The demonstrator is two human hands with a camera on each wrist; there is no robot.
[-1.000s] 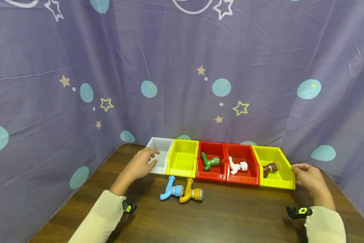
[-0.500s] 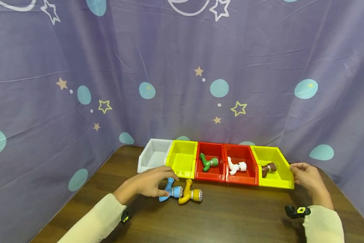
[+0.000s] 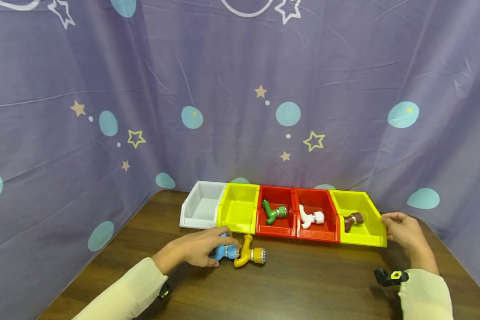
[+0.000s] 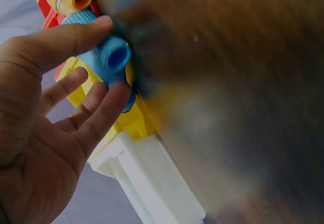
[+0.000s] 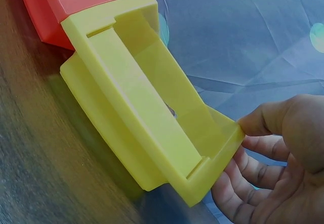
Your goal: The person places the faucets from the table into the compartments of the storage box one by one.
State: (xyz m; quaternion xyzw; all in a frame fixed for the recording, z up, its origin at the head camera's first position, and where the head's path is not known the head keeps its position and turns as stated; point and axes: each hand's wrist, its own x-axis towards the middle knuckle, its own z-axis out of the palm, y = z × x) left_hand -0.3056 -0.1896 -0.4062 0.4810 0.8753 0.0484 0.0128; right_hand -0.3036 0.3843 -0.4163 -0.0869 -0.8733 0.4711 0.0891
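Note:
My left hand [image 3: 199, 247] is on a light blue tap [image 3: 227, 252] that lies on the table; in the left wrist view the thumb lies across the tap [image 4: 104, 59] and fingertips meet its other side. Beside it, to the right, lies a mustard-yellow tap [image 3: 245, 254]. At the far right my right hand [image 3: 408, 234] pinches the side rim of a yellow bin [image 3: 364, 239] between thumb and fingers. A brown tap [image 3: 353, 220] lies inside that bin.
Two red bins stand left of it, one with a green tap [image 3: 275, 212], one with a white tap [image 3: 312, 218]. Further left, a second yellow bin [image 3: 235, 227] and a white bin [image 3: 197, 222] show no taps. A patterned curtain [image 3: 223, 146] hangs behind the wooden table [image 3: 304, 284].
My left hand has moved from over the white bin down and right to the blue tap, and its fingers have come round it. The right hand keeps its hold on the bin's rim.

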